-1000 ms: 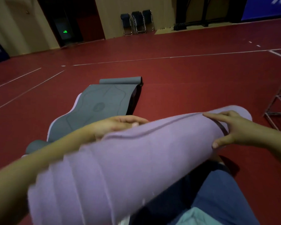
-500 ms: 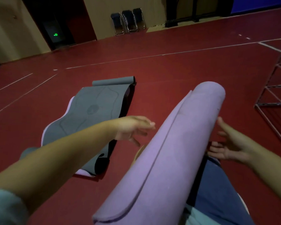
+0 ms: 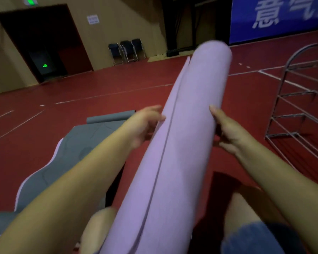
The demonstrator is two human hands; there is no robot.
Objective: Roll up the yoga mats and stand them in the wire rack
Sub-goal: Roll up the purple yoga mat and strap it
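A rolled purple yoga mat (image 3: 187, 143) rises steeply from between my knees, its far end pointing up and away. My left hand (image 3: 145, 123) presses on its left side by the loose outer edge, fingers spread and blurred. On the right side my right hand (image 3: 226, 131) clasps the roll, thumb on top. A grey yoga mat (image 3: 75, 154) with a pale underside lies partly unrolled on the red floor to the left, its far end curled. The wire rack (image 3: 299, 109) stands at the right.
Folded dark chairs (image 3: 127, 50) lean on the far wall beside a dark doorway (image 3: 44, 44). A blue banner (image 3: 279, 17) hangs at the back right. White lines cross the red floor (image 3: 99, 88). My bare knees and denim shorts (image 3: 251, 239) fill the bottom.
The purple roll has swung from lying across my lap to pointing steeply up. Both hands have closed in on its sides. The view has tilted upward, showing more of the rack.
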